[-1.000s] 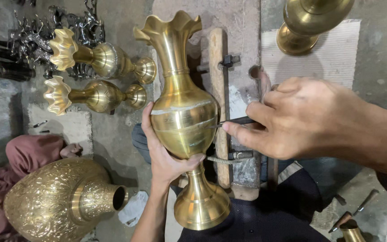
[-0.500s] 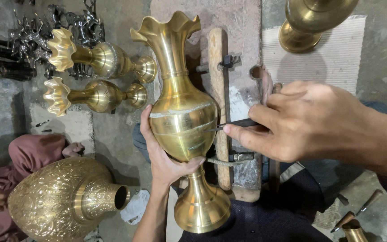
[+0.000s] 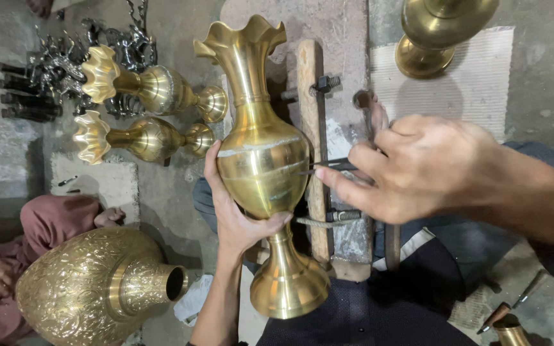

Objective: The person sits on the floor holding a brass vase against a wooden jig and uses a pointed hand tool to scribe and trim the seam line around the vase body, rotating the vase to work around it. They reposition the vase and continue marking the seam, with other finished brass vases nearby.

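Observation:
My left hand [image 3: 235, 214] cups the underside of a tall brass vase [image 3: 261, 160] with a fluted rim, holding it upright by the narrow waist above its foot. My right hand [image 3: 418, 170] comes in from the right and pinches a thin dark metal tool [image 3: 328, 166] whose tip rests against the vase's belly, next to a scribed pale band. A wooden post with bolts [image 3: 312, 128] stands just behind the vase.
Two smaller brass vases [image 3: 149, 112] lie on their sides at upper left beside dark metal parts [image 3: 46, 70]. A large engraved brass pot [image 3: 91, 288] lies at lower left, next to a seated person in pink [image 3: 8, 243]. Another brass base [image 3: 434, 32] stands at top right.
The vase and both hands have stayed nearly still; the tool tip remains at the vase's belly. The view has shifted slightly.

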